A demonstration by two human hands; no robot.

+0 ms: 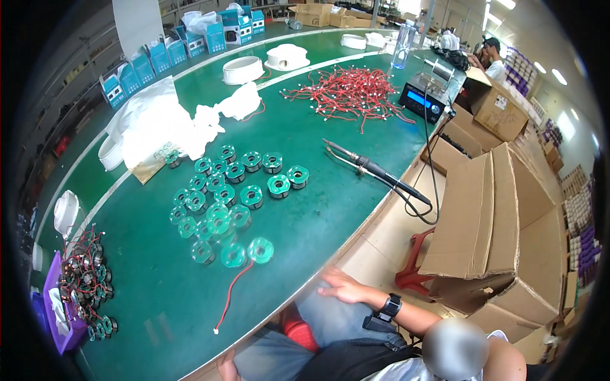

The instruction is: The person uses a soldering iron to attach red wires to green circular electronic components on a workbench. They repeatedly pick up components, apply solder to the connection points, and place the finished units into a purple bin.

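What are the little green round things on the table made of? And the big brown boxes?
The green spools look like glossy, see-through plastic: light shines through their rims. Some seem to hold dark wound wire, though that is hard to tell. The brown boxes look like matte cardboard, with bent flaps and torn edges.

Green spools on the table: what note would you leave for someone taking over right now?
Hands: neither of the wearer's hands is in view. A nearby person's hand rests on their lap by the table edge.
Things: green spools clustered mid-table; soldering iron lying unheld; loose red wires piled beyond it.
Done: the purple tray on the left holds wired spools; one front spool trails a red wire.
Left: the clustered spools show no wires.
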